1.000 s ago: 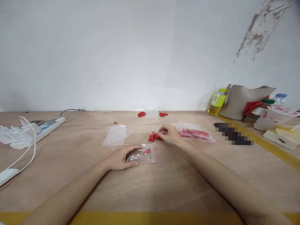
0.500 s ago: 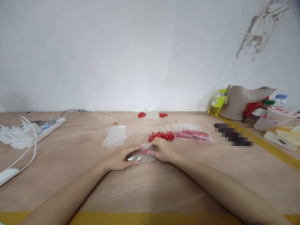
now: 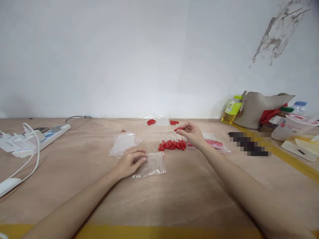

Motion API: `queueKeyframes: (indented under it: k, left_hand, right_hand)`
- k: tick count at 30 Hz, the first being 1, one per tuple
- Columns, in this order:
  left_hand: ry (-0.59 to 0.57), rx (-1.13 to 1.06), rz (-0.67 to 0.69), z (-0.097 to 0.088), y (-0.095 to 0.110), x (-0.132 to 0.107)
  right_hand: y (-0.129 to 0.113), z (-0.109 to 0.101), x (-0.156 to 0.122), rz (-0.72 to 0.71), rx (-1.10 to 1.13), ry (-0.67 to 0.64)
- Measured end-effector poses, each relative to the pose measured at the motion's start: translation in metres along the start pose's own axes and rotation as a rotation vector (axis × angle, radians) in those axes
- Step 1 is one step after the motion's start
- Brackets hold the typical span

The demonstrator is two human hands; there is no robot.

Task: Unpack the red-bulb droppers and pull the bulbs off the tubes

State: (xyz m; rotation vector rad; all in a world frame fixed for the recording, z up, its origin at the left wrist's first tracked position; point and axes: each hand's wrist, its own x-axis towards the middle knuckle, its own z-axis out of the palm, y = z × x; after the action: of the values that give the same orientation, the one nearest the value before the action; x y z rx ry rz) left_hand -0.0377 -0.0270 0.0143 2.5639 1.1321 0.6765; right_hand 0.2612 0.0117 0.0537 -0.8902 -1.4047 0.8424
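Note:
My right hand [image 3: 191, 133] pinches a dropper [image 3: 178, 129] by its red rubber bulb, its thin pale tube pointing left. It is raised above a row of several red-bulbed droppers [image 3: 172, 144] lying side by side. My left hand [image 3: 132, 161] rests with fingers apart on the left part of a clear zip bag [image 3: 154, 164], which lies flat on the table. No red shows inside that bag. Behind my left hand are a few more clear bags [image 3: 122, 144]. Partly hidden behind my right wrist, filled bags with red bulbs [image 3: 215, 143] lie overlapping.
Red bulbs [image 3: 151, 122] lie on clear plastic by the wall. To the left is a power strip [image 3: 55, 134] with chargers and white cables. A yellow drink bottle [image 3: 231, 110], a grey-brown bag [image 3: 256, 109] and a lidded tub [image 3: 294, 127] stand at right.
My right hand has left the zip bag and moved up and right, holding a dropper. The red that showed in the bag is gone. My left hand stays at the bag, which lies flatter.

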Motion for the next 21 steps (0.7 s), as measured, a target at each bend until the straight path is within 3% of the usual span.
queueKeyframes:
  k: [2,4,7,9,15,21]
  left_hand:
    - [0.128,0.056,-0.069,0.004,-0.002,0.003]
    - [0.179,0.108,-0.169,0.006,-0.005,0.005]
    - [0.154,0.147,-0.277,0.007,-0.008,0.006]
    - [0.131,0.15,-0.299,0.007,-0.009,0.006]
    - [0.071,0.194,-0.227,0.0,-0.006,0.004]
    - [-0.129,0.006,-0.105,-0.021,0.001,-0.003]
  right_hand:
    - [0.008,0.015,0.002,-0.099,-0.121,-0.005]
    - [0.019,0.033,0.001,-0.213,-0.312,-0.065]
    - [0.032,0.06,-0.001,-0.303,-0.745,-0.203]
    - [0.036,0.073,-0.002,-0.32,-0.885,-0.246]
    - [0.033,0.087,-0.003,-0.368,-1.053,-0.332]
    - [0.034,0.087,-0.002,-0.373,-1.155,-0.409]
